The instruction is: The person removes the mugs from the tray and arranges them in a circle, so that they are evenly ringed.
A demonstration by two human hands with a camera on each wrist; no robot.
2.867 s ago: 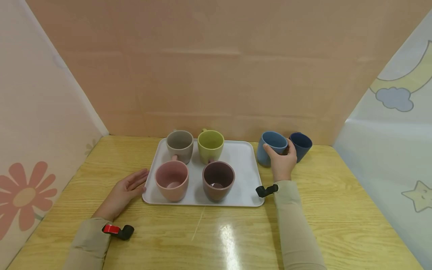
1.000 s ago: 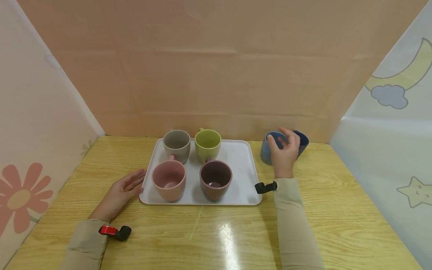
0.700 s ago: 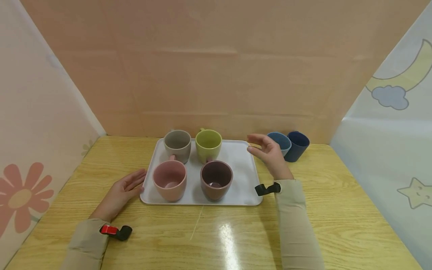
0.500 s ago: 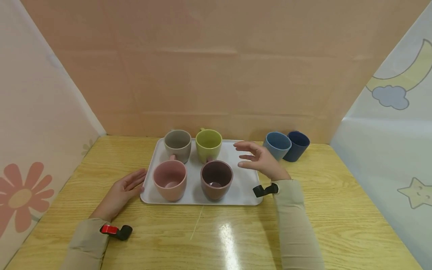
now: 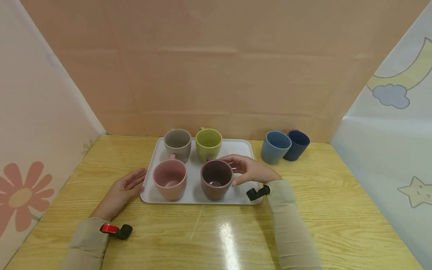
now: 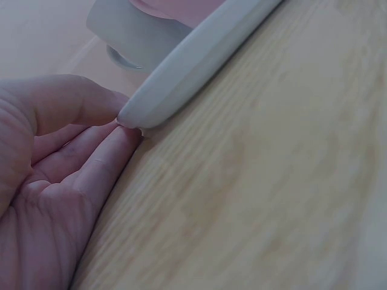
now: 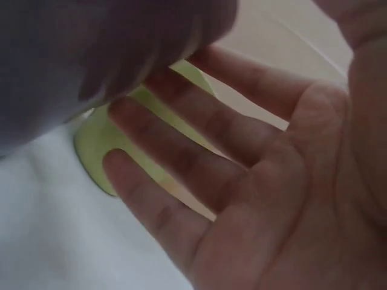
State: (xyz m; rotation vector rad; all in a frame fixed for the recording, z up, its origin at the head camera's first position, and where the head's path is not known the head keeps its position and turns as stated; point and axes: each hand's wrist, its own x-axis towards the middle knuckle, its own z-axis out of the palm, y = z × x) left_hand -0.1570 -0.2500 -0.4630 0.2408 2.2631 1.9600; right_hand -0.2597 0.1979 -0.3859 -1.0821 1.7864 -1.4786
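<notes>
My left hand (image 5: 123,193) stays at the left edge of the white tray (image 5: 248,150). In the left wrist view its thumb and fingers (image 6: 106,160) pinch the tray's rim. My right hand (image 5: 251,170) reaches in from the right beside the brown-purple mug (image 5: 216,189), fingers loosely extended behind it and thumb at its right side. The right wrist view shows those fingers (image 7: 175,154) spread and nearly straight; whether they touch the mug I cannot tell. A pink mug (image 5: 170,183), a grey mug (image 5: 177,146) and a green mug (image 5: 208,146) also stand on the tray.
Off the tray at the back right, a light blue mug (image 5: 275,150) stands against a dark blue mug (image 5: 297,146), which looks tilted. The wooden table (image 5: 162,236) meets a brown backdrop (image 5: 216,75) behind, with patterned panels at both sides.
My right hand has let go of the light blue mug, leaving it beside the dark blue one, and has moved left and nearer to the brown-purple mug. The left hand stays put.
</notes>
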